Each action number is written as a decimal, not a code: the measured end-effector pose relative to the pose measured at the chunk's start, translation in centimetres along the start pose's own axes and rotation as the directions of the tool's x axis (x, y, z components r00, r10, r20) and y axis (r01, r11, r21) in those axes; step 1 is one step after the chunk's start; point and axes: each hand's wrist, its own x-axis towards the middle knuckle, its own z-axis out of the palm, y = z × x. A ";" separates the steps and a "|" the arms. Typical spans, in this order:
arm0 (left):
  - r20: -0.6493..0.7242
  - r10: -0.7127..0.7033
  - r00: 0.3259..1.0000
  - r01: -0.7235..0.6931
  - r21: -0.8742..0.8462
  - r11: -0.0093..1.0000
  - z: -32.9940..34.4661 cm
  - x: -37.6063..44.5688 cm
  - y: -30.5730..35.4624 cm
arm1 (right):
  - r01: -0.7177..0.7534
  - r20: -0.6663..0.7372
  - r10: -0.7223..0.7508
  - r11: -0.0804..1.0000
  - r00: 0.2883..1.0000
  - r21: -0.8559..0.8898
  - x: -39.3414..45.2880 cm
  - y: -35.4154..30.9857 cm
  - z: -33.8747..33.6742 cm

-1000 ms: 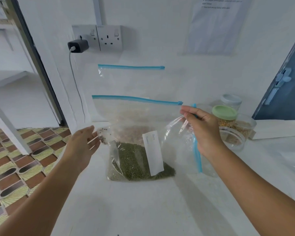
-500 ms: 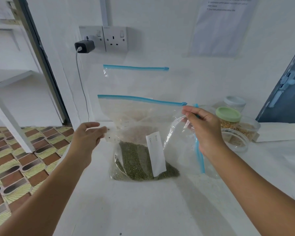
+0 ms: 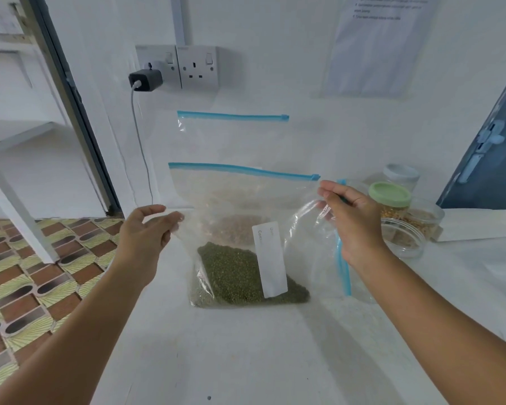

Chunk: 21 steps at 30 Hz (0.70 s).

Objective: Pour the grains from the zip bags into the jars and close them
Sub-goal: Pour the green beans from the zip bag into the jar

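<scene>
A clear zip bag of green grains (image 3: 246,276) stands on the white table (image 3: 246,361), turned so its blue zip strip (image 3: 343,267) runs down the right side. My right hand (image 3: 354,223) pinches the bag's upper right corner by the zip. At the bag's upper left corner my left hand (image 3: 146,235) holds the plastic in its fingertips, thumb raised. An open clear jar (image 3: 403,238) sits just right of my right hand. Behind it stands a green-lidded jar (image 3: 390,197) of yellow grains.
A second zip bag with brownish grains (image 3: 234,200) and a third bag (image 3: 231,135) lean on the wall behind. A white-lidded jar (image 3: 400,173) and another grain jar (image 3: 424,217) stand at the back right. A plugged-in charger (image 3: 145,78) hangs at the wall. The table's left edge drops to patterned floor (image 3: 27,273).
My left hand rose and took hold of the bag's left corner; its thumb now lifts away. My right hand kept its pinch at the zip corner. The bag stays on the table.
</scene>
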 end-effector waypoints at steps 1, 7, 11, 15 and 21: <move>-0.015 0.038 0.999 -0.038 -0.006 0.999 0.1 -0.1 0.4 | 0.001 -0.003 -0.001 1.000 1.000 0.009 0.0 -0.2 0.0; -0.003 0.117 0.993 -0.117 -0.028 0.993 0.0 -0.6 1.2 | -0.007 -0.005 0.007 0.999 1.000 0.053 0.0 -0.7 0.4; 0.026 0.020 0.999 -0.022 0.069 0.997 -0.8 -0.4 1.0 | -0.001 -0.017 0.001 1.000 1.000 0.008 -0.1 0.1 0.1; 0.025 0.029 0.999 -0.031 0.125 0.992 -1.2 0.1 1.4 | -0.004 -0.018 0.004 1.000 1.000 0.016 -0.1 0.1 0.2; -0.071 0.172 0.982 -0.170 0.032 0.985 -0.2 -0.1 2.1 | 0.000 -0.039 0.002 0.998 0.999 0.068 0.1 -0.4 0.5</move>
